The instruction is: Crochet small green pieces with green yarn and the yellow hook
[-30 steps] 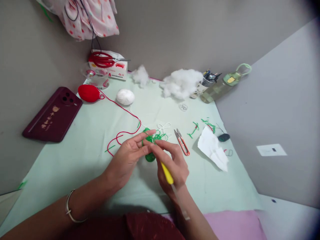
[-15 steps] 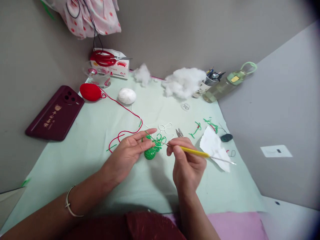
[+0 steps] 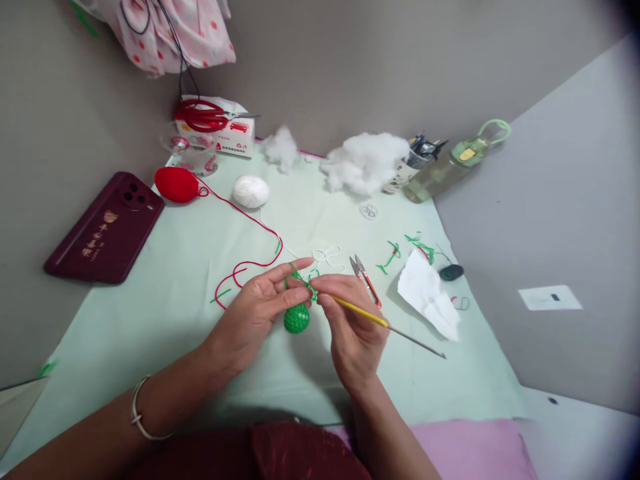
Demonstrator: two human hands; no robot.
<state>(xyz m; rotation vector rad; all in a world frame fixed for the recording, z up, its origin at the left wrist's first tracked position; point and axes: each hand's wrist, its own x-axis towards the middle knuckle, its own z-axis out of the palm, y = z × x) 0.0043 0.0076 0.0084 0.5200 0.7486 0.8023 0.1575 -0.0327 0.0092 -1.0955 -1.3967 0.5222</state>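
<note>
Above the middle of the table, my left hand pinches a small green crochet piece between thumb and fingers. The piece hangs below the thumb, with a rounded lower end. Green yarn runs up over the left index finger. My right hand grips a crochet hook by its yellow handle. One metal end points down to the right; the other end is hidden at the green stitches between both hands. Loose white yarn lies in loops just behind the fingers.
Thread snips and a crumpled white paper lie right of my hands, near green yarn scraps. Red yarn, a white yarn ball, stuffing, a bottle and a phone are around the edges.
My right hand has moved left, close against the left fingers, and the hook's free end has tipped lower. More of the thread snips now shows. The crochet piece hangs slightly lower.
</note>
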